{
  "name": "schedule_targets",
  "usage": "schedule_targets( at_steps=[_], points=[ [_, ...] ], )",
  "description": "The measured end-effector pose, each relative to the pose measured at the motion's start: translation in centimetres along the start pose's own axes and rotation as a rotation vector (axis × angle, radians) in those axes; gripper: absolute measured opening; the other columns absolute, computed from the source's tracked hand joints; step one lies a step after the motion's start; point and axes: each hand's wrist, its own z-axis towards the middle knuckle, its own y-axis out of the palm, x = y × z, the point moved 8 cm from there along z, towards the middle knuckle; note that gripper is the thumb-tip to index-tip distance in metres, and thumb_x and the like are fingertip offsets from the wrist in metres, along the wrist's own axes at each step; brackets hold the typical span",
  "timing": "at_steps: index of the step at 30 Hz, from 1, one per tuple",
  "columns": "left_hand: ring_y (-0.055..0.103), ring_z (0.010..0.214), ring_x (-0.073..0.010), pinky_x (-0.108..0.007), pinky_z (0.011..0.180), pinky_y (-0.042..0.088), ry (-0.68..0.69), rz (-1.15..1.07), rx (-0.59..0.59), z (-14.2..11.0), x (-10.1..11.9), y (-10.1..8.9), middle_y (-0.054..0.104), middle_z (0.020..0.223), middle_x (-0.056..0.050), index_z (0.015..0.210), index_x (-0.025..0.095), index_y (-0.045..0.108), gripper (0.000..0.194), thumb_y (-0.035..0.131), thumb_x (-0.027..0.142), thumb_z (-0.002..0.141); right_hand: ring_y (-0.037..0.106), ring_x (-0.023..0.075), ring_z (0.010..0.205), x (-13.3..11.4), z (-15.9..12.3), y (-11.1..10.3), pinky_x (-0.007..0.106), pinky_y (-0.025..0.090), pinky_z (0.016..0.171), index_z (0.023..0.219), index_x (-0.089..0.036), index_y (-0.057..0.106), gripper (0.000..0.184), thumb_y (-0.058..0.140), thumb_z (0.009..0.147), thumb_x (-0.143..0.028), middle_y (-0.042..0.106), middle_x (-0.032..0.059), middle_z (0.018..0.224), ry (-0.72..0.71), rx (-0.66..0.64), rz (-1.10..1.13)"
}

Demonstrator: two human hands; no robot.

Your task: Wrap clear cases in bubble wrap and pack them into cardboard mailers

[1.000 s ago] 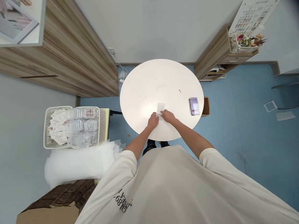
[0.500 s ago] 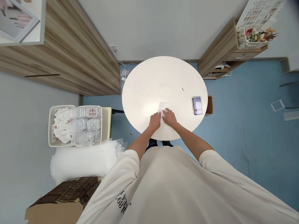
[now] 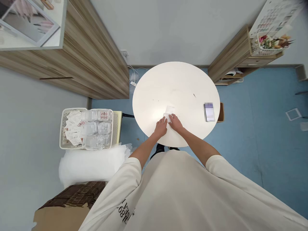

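Observation:
A small white, translucent packet (image 3: 170,109) lies on the round white table (image 3: 178,80) near its front edge. It looks like thin wrapping folded over something, but its contents do not show. At its lower left, my left hand (image 3: 160,127) grips the near part with bent fingers. From the right, my right hand (image 3: 175,122) holds the same packet, thumb towards the left hand. The far end sticks out flat beyond my fingertips.
A phone-like purple and white item (image 3: 209,112) lies by the table's right edge. To the left stand a white basket (image 3: 61,128) with clear boxes and cards, a pile of white wrapping sheets (image 3: 93,165) and a brown carton (image 3: 60,218). Wooden cabinets (image 3: 101,57) flank the table.
The whole view has shifted slightly, so things sit further right and lower. Both hands stay on the packet, and more of its far end shows beyond my fingers.

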Motion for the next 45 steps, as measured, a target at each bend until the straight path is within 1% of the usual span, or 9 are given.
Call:
schedule_targets(
  at_steps=[5,9,14,19,25,29,34,39,45],
  points=[
    [0.040,0.145,-0.0344,-0.050,0.111,0.038,-0.017,-0.042,0.019,-0.8,-3.8,-1.4,0.023,0.168,-0.018,0.158,0.016,0.028,0.071,0.045,0.010,0.089,0.046,0.0315,0.134,-3.9,2.2,0.2,0.041,0.044,0.104,0.150,-0.018,0.035,0.059,0.054,0.096,-0.026,0.033,0.0182,0.158,-0.062,0.019,-0.039],
    [0.045,0.140,-0.0325,-0.049,0.110,0.040,0.007,-0.089,0.027,-0.7,-5.3,-2.4,0.032,0.163,-0.020,0.154,0.014,0.036,0.068,0.044,0.006,0.086,0.052,0.0326,0.121,-5.4,2.9,-0.2,0.043,0.044,0.099,0.141,-0.018,0.043,0.056,0.063,0.090,-0.028,0.045,0.0188,0.145,-0.070,-0.002,-0.131],
    [0.047,0.137,-0.0330,-0.050,0.106,0.044,0.010,-0.156,0.083,0.0,-5.5,-3.7,0.039,0.159,-0.017,0.152,0.018,0.040,0.069,0.046,0.005,0.084,0.056,0.0310,0.113,-5.5,3.1,-1.7,0.042,0.044,0.096,0.130,-0.017,0.051,0.046,0.062,0.090,-0.037,0.055,0.0170,0.132,-0.079,-0.051,-0.168],
    [0.041,0.145,-0.0291,-0.047,0.112,0.041,0.017,-0.262,0.113,2.0,-5.2,-5.5,0.030,0.166,-0.012,0.158,0.021,0.028,0.072,0.044,0.010,0.089,0.060,0.0303,0.111,-4.8,4.8,-3.9,0.041,0.048,0.092,0.125,-0.020,0.058,0.034,0.046,0.100,-0.039,0.062,0.0135,0.123,-0.086,-0.159,-0.111],
    [0.029,0.152,-0.0305,-0.048,0.116,0.036,-0.072,-0.315,0.124,5.7,-5.0,-6.4,0.025,0.167,-0.014,0.163,0.019,0.009,0.083,0.049,0.018,0.090,0.064,0.0277,0.097,-3.0,7.0,-6.1,0.039,0.052,0.080,0.138,-0.020,0.046,0.042,0.024,0.106,-0.035,0.063,0.0138,0.119,0.130,-0.026,0.103],
    [0.035,0.147,-0.0367,-0.052,0.114,0.036,-0.118,-0.228,0.005,6.8,-5.3,-4.9,0.025,0.167,-0.016,0.162,0.020,0.020,0.078,0.050,0.021,0.091,0.064,0.0305,0.104,-1.6,7.1,-4.9,0.041,0.052,0.085,0.150,-0.018,0.031,0.051,0.034,0.103,-0.037,0.062,0.0169,0.125,0.316,0.086,0.220],
    [0.041,0.141,-0.0359,-0.049,0.111,0.039,-0.131,-0.195,-0.042,6.6,-5.6,-4.2,0.036,0.158,-0.017,0.161,0.022,0.024,0.076,0.052,0.021,0.090,0.062,0.0290,0.111,-1.2,6.5,-3.1,0.037,0.053,0.088,0.153,-0.017,0.026,0.059,0.041,0.098,-0.032,0.064,0.0145,0.127,0.463,0.156,0.367],
    [0.045,0.136,-0.0345,-0.047,0.109,0.041,-0.197,-0.185,0.012,5.5,-7.5,-4.8,0.039,0.153,-0.019,0.160,0.019,0.026,0.073,0.051,0.019,0.091,0.061,0.0280,0.114,-3.4,7.7,-2.3,0.037,0.052,0.091,0.153,-0.017,0.031,0.057,0.040,0.099,-0.031,0.065,0.0135,0.129,0.403,0.099,0.334],
    [0.045,0.133,-0.0330,-0.046,0.108,0.040,-0.200,-0.146,0.044,3.6,-10.3,-5.3,0.045,0.144,-0.018,0.162,0.020,0.023,0.075,0.047,0.015,0.091,0.057,0.0291,0.121,-6.2,9.8,-2.0,0.041,0.050,0.097,0.160,-0.021,0.026,0.059,0.033,0.102,-0.031,0.058,0.0153,0.133,0.281,0.066,0.223]
  ],
)
